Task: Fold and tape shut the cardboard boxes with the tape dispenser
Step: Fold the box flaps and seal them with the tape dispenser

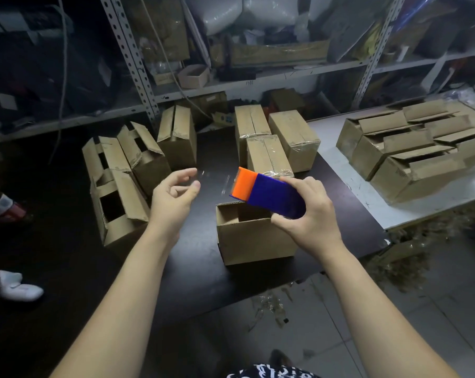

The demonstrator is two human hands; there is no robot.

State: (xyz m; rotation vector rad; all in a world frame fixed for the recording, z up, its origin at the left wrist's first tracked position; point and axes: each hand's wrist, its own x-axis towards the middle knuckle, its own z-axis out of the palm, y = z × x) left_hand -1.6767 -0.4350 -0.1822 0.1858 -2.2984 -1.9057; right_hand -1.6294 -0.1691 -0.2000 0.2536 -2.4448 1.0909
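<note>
Over dark table (203, 268), centre: right hand (307, 214) grips blue-and-orange tape dispenser (266, 193), thumb beneath, fingers over top, orange end pointing left, just above open-topped cardboard box (255, 238). Left hand (173, 195) half open in air left of dispenser, fingers loosely curled, thumb and forefinger apart. Faint clear tape strip (226, 184) between hand and dispenser; contact with fingertips unclear. Bare tabletop in front of box and to its left. Flaps-open boxes (121, 192) crowd left side, taped boxes (269, 154) stand behind, white table (367, 192) abuts right edge.
</note>
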